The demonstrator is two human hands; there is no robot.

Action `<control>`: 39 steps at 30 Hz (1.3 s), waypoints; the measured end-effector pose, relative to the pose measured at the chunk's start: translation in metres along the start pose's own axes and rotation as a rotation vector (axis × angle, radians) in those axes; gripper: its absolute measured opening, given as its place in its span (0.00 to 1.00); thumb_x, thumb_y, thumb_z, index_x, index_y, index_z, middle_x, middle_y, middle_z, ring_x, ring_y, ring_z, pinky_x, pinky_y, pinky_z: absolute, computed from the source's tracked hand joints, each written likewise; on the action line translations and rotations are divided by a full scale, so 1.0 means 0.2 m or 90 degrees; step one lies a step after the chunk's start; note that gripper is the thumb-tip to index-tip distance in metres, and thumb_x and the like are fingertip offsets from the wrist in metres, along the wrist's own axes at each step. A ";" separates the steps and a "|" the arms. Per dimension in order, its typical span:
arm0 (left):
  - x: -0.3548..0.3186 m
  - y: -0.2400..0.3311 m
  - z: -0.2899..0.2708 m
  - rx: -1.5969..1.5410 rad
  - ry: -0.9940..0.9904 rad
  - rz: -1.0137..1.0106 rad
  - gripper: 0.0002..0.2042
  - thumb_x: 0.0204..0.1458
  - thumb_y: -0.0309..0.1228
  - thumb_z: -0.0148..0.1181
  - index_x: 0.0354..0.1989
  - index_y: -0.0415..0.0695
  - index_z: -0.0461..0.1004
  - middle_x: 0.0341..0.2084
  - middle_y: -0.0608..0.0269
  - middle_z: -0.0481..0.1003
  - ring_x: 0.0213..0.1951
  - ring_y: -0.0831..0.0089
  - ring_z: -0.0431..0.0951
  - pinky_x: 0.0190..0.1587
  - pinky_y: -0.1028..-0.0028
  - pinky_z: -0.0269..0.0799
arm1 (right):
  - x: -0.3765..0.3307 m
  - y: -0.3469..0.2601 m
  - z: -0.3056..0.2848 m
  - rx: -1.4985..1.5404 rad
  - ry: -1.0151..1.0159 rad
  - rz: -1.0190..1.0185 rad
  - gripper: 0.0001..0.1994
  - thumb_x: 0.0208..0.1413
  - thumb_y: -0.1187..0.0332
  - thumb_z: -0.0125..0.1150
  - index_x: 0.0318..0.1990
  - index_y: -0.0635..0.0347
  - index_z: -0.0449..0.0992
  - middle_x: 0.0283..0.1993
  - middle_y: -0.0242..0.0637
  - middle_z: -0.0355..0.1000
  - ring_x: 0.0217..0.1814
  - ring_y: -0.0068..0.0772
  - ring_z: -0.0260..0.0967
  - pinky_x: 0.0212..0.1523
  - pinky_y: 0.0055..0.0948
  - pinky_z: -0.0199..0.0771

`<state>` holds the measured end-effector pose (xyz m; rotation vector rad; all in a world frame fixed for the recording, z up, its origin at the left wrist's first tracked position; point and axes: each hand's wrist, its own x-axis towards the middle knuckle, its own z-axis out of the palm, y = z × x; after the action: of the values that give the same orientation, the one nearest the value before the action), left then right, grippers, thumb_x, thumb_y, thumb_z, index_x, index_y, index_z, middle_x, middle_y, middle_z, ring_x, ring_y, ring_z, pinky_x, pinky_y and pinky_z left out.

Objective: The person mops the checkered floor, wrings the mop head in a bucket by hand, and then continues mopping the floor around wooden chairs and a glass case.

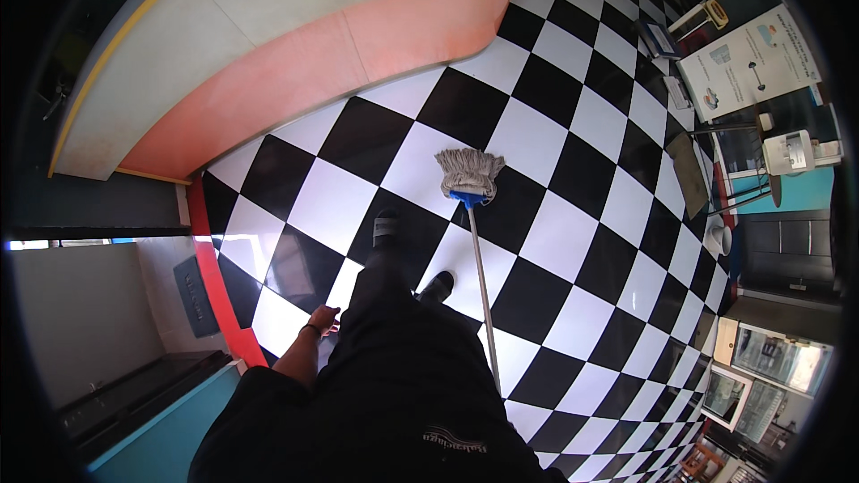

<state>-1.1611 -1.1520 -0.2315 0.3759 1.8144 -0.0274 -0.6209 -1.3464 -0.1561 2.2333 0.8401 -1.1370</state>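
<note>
A string mop with a grey-beige head [470, 172] rests on the checkered floor ahead of my feet. Its blue clamp [470, 199] joins a thin pale handle [484, 295], which slants back toward my right side. The handle's upper end is hidden behind my dark clothing, and my right hand does not show. My left hand [325, 317] hangs beside my left leg with a dark band on the wrist. Its fingers look loosely apart, holding nothing that I can see, and it is away from the mop.
A curved cream-and-pink counter [268, 80] borders the floor [559, 224] at the far left. On the left, a red strip [208, 268] edges a doorway with a dark mat [195, 297]. A poster board [750, 63], a chair [687, 174] and display cases [780, 360] line the right.
</note>
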 end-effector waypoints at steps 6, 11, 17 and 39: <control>0.15 0.05 -0.20 -0.178 0.023 0.029 0.19 0.53 0.41 0.54 0.44 0.36 0.68 0.26 0.54 0.75 0.24 0.67 0.76 0.25 0.68 0.72 | 0.01 -0.88 -0.49 0.037 -0.036 -0.040 0.38 0.58 0.38 0.31 0.33 0.72 0.73 0.24 0.54 0.72 0.24 0.53 0.73 0.26 0.45 0.73; 0.19 0.27 -0.50 -0.197 0.052 0.067 0.19 0.51 0.38 0.57 0.45 0.36 0.65 0.27 0.53 0.73 0.26 0.68 0.75 0.27 0.70 0.74 | 0.24 -1.61 -0.68 0.244 -0.069 -0.110 0.32 0.57 0.36 0.37 0.15 0.56 0.60 0.09 0.30 0.55 0.06 0.26 0.55 0.08 0.30 0.58; 0.31 0.32 -1.06 -0.224 0.078 0.087 0.15 0.53 0.38 0.56 0.42 0.40 0.65 0.28 0.58 0.72 0.28 0.70 0.75 0.29 0.71 0.76 | 0.32 -2.65 -0.93 0.343 -0.116 -0.214 0.30 0.59 0.39 0.35 0.22 0.60 0.63 0.09 0.34 0.57 0.06 0.30 0.57 0.08 0.32 0.60; 0.56 0.05 -1.50 -0.043 -0.047 0.170 0.18 0.53 0.38 0.55 0.44 0.37 0.65 0.29 0.58 0.72 0.28 0.72 0.75 0.28 0.72 0.75 | -0.29 -2.54 0.18 0.374 -0.105 -0.161 0.33 0.61 0.44 0.34 0.12 0.62 0.60 0.07 0.40 0.57 0.07 0.38 0.59 0.10 0.38 0.62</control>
<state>-1.4650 -1.0507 -0.2520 0.5593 1.6753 0.2027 -1.0270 -1.0375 -0.2009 2.4783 0.8104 -1.8569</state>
